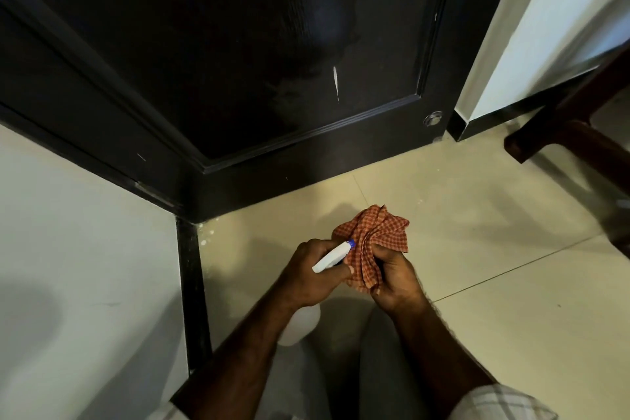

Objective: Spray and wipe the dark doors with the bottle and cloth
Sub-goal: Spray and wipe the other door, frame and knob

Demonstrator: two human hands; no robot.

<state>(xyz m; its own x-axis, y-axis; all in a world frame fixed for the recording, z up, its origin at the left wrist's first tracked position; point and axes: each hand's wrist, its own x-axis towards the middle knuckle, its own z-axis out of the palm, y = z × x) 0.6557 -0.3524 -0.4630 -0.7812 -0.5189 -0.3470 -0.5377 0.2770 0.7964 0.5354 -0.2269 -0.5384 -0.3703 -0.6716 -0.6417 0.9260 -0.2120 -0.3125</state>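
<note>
Both forearms are extended forward and downward from the bottom of the view, converging so that the two hands are brought close together, almost touching. The left hand [312, 274] is curled, with fingers wrapped around the neck of a spray bottle [333, 255], whose nozzle is pointed toward the right hand. The right hand [397, 278] is closed in a fist, and a checked cloth [373, 235] is bunched in its grip, fanning out above the knuckles. Light plaid sleeve cuffs are seen at both arms.
</note>
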